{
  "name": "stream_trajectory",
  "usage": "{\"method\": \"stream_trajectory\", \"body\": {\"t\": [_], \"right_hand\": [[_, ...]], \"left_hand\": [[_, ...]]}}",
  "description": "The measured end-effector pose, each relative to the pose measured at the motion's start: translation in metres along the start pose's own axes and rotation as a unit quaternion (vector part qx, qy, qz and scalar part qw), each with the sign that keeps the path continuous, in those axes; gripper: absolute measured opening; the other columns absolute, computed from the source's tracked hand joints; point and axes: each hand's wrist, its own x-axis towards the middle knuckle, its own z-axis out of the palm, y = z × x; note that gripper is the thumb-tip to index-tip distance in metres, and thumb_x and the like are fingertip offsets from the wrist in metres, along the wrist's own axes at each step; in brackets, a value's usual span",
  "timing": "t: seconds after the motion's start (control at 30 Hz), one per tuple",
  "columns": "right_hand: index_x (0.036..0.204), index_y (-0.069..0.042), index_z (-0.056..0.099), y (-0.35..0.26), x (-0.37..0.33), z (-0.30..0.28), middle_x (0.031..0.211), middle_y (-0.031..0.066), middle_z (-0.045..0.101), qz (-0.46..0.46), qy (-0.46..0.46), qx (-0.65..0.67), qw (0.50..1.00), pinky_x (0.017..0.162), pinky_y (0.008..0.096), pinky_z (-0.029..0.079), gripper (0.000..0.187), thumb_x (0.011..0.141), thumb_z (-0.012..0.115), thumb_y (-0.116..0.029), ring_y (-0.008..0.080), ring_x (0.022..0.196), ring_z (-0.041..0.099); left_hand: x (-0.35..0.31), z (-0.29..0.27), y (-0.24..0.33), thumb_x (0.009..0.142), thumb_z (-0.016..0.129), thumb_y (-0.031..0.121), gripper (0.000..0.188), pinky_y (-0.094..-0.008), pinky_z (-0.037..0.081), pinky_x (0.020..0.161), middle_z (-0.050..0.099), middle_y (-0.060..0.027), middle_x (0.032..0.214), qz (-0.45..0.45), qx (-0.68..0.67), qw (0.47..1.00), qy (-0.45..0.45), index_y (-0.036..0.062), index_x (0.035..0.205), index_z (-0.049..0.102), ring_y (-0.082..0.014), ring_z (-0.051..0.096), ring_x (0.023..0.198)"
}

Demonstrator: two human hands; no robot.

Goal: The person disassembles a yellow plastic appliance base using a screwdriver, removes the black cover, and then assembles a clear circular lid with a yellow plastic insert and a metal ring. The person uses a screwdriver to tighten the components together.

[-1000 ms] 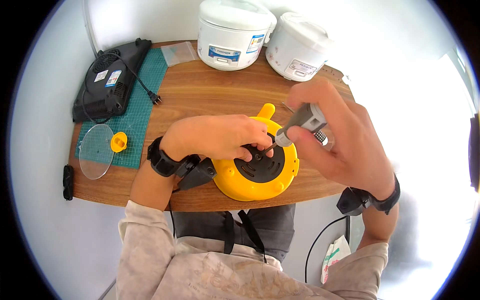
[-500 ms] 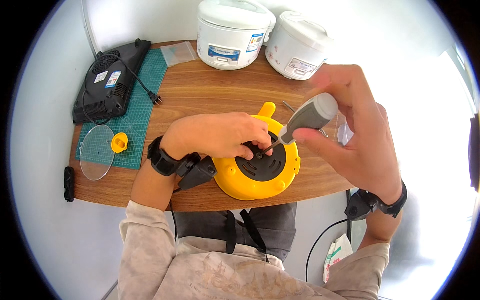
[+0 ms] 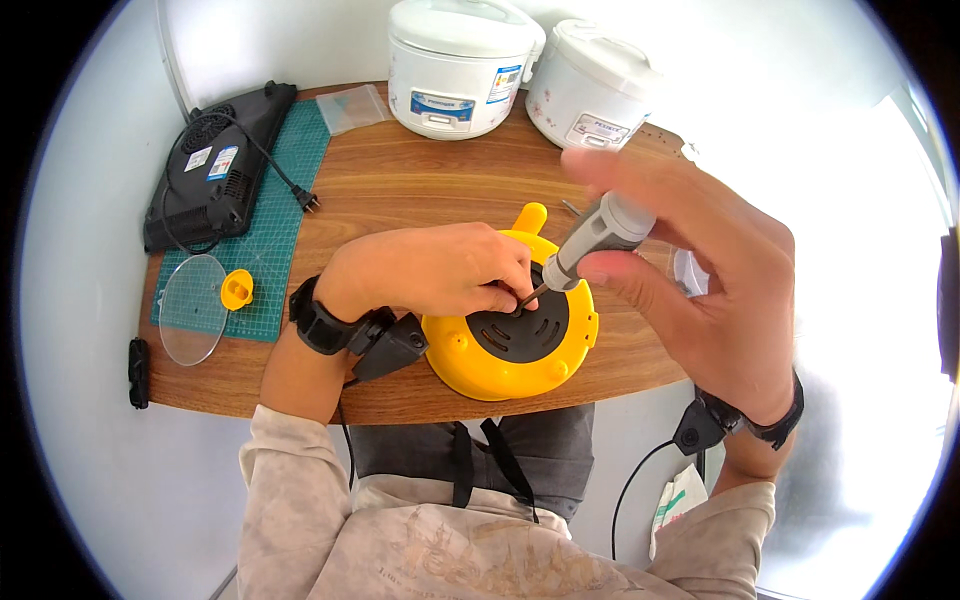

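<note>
The right hand [image 3: 720, 290] grips a screwdriver [image 3: 590, 240], tip in the upturned yellow cooker [image 3: 510, 345]; the left hand [image 3: 430, 270] pinches at the tip. Likely working a base screw. Next calls for steady downward turning.

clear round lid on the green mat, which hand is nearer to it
Left. The left hand rests on the yellow appliance, toward the side of the clear lid. The right hand holds the screwdriver beyond the appliance, farther from the lid.
</note>
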Motion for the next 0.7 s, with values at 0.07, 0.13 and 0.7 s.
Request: {"method": "stream_trajectory", "body": {"t": [0.07, 0.13, 0.7], "right_hand": [[0.129, 0.000, 0.062, 0.000, 0.001, 0.004, 0.114, 0.0124, 0.069, 0.016, 0.023, 0.092, 0.995, 0.091, 0.0314, 0.058, 0.052, 0.080, 0.076, 0.008, 0.0211, 0.104, 0.069], [0.130, 0.000, 0.062, -0.001, 0.001, 0.004, 0.117, 0.0125, 0.068, 0.030, 0.020, 0.108, 0.994, 0.092, 0.0314, 0.059, 0.052, 0.080, 0.075, 0.009, 0.0212, 0.106, 0.069], [0.121, -0.002, 0.065, 0.017, 0.000, -0.002, 0.118, 0.0119, 0.066, -0.013, 0.005, 0.147, 0.989, 0.099, 0.0364, 0.057, 0.045, 0.079, 0.076, 0.010, 0.0241, 0.113, 0.067]], "left_hand": [[0.000, 0.003, -0.004, 0.090, 0.061, 0.001, 0.020, -0.0401, 0.049, 0.089, 0.067, -0.0151, 0.103, 0.016, -0.002, 1.000, 0.016, -0.0008, 0.106, 0.073, -0.0347, 0.063, 0.097], [-0.001, 0.005, -0.008, 0.089, 0.060, -0.003, 0.023, -0.0403, 0.049, 0.089, 0.067, -0.0152, 0.105, 0.014, -0.012, 1.000, 0.025, 0.0002, 0.107, 0.074, -0.0344, 0.063, 0.098], [0.001, 0.000, 0.001, 0.080, 0.056, -0.014, 0.037, -0.0404, 0.050, 0.090, 0.067, -0.0166, 0.108, -0.008, -0.010, 1.000, 0.011, 0.0006, 0.108, 0.073, -0.0368, 0.063, 0.102]]}}
